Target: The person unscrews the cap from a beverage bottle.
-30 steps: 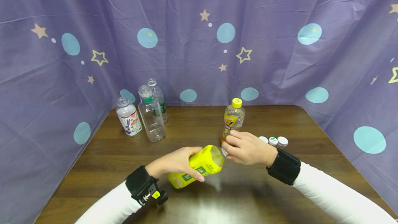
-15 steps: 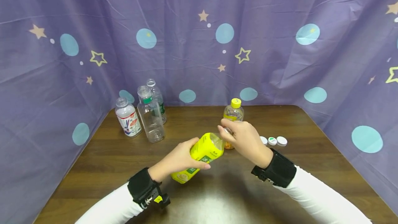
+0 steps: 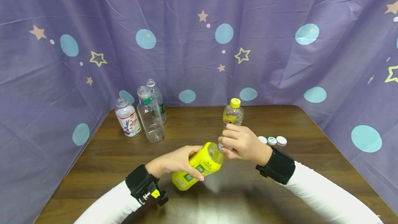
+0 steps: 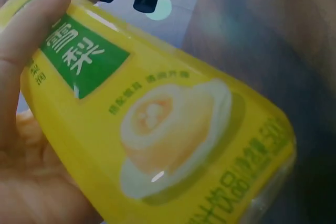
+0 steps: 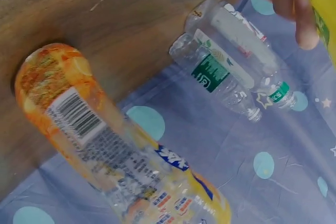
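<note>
Head view: your left hand (image 3: 175,161) grips the yellow bottle (image 3: 199,165) tilted above the table (image 3: 93,168), near of the orange bottle (image 3: 232,116); your right hand (image 3: 240,144) pinches its cap, seemingly not yet off. Three loose caps (image 3: 272,140) lie right.

Left wrist view: fingers (image 4: 21,72) wrap the label.

Right wrist view: three clear bottles (image 5: 236,61) stand uncapped beyond the orange bottle; the hand itself is out of view.

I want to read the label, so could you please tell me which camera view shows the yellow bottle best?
The left wrist view: the yellow bottle fills the frame, label print sharp, the left hand holding it. The head view shows it whole but small, tilted between both hands. The right wrist view catches only a yellow sliver at its upper right edge.
</note>
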`<state>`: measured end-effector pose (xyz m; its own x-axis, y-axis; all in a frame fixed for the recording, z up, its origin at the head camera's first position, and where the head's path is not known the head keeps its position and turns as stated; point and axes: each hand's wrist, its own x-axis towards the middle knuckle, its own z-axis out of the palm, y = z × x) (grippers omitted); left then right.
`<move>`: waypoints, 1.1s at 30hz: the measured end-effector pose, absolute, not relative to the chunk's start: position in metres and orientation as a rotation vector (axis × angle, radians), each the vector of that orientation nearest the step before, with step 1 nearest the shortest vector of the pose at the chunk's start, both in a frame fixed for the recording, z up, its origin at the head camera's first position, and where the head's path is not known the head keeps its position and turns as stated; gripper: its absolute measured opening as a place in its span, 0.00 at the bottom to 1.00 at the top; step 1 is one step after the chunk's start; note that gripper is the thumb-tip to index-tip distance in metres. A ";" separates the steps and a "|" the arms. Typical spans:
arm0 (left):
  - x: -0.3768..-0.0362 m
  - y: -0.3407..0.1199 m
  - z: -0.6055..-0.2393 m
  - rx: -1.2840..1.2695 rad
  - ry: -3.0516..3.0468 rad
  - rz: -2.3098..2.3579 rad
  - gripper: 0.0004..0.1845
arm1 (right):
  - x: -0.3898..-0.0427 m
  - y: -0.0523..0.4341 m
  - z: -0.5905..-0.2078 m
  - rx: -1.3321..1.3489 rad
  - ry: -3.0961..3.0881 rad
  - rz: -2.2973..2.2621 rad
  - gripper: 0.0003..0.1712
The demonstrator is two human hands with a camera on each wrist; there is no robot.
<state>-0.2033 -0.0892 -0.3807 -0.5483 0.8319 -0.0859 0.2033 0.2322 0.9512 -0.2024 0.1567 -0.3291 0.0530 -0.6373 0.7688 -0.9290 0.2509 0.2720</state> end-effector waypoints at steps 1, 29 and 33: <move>-0.203 -0.090 -0.380 0.929 1.953 1.328 0.30 | -0.201 0.157 -0.329 1.407 -1.746 0.449 0.15; -0.204 -0.095 -0.382 0.743 2.136 1.313 0.30 | -0.201 0.183 -0.324 1.575 -2.162 0.564 0.23; -0.204 -0.097 -0.383 0.739 2.157 1.303 0.30 | -0.201 0.184 -0.321 1.596 -2.203 0.648 0.21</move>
